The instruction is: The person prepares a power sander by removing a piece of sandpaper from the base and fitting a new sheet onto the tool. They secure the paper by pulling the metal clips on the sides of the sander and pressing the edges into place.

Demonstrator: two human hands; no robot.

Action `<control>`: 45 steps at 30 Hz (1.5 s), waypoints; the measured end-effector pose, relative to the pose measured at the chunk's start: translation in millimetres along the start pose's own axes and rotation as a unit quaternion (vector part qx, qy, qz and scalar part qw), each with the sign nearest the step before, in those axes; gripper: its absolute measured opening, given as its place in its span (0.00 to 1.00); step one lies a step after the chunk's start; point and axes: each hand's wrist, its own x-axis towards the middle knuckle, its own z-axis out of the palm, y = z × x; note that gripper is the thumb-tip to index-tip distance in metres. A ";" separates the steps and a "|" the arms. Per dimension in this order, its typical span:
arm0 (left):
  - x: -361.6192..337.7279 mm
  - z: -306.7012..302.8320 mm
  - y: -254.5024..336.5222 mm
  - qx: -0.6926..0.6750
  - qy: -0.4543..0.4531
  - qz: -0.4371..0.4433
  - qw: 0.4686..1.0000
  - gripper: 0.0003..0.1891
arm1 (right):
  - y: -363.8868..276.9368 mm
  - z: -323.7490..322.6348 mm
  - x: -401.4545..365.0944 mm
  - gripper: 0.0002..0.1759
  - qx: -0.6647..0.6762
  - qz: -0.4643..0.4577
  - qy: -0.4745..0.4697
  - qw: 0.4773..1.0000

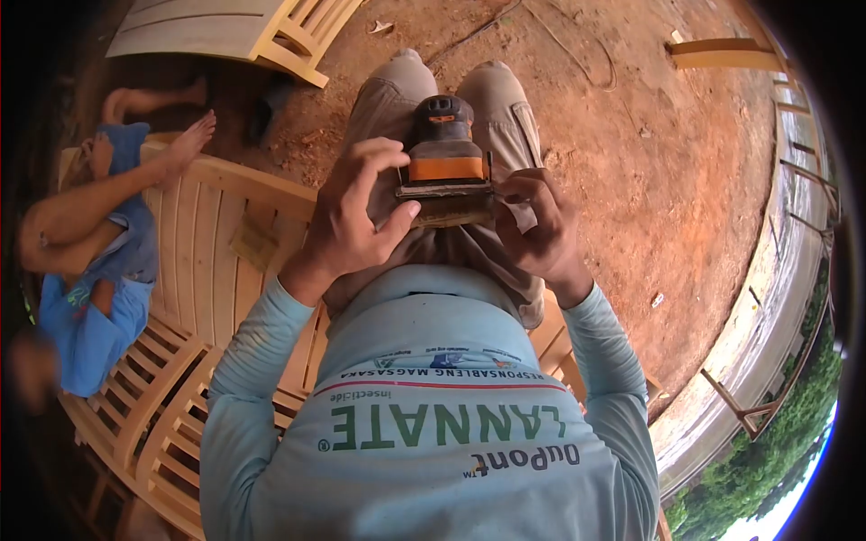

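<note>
An orange and black sheet sander rests between my thighs, its flat base facing me. Along that base shows a brownish strip, which looks like sandpaper. My left hand is at the sander's left side, thumb and fingers apart, fingertips close to its body and base corner. At the right end of the base is my right hand, its fingers curled and pinched at the edge beside a thin metal clamp lever. Exactly what those fingertips grip is partly hidden.
I sit on slatted wooden furniture. Another person in blue sits at the left, bare legs on the bench. A wooden piece stands at the upper left. Cords lie on the dirt ground; a wooden beam is at the upper right.
</note>
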 end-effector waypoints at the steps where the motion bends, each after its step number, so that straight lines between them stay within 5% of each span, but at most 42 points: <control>1: 0.3 0.7 -0.4 0.013 -0.011 0.022 1.000 0.21 | -0.4 2.3 1.0 0.18 -0.011 -0.010 0.002 1.000; 9: 1.5 12.8 2.3 0.063 -0.011 0.061 0.996 0.12 | 0.7 -1.7 15.3 0.15 -0.052 -0.082 -0.035 0.995; 26: 3.2 11.2 -2.7 0.067 -0.019 0.080 0.994 0.12 | -0.6 -2.3 41.8 0.20 -0.052 -0.218 -0.064 0.973; 41: -0.8 10.6 -7.0 0.057 -0.029 0.075 0.995 0.14 | -16.9 -7.4 42.2 0.19 -0.032 -0.238 -0.054 0.969; 45: -2.6 11.0 -10.0 0.047 -0.033 0.067 0.996 0.15 | -13.4 -29.2 43.2 0.11 0.019 -0.182 -0.013 0.983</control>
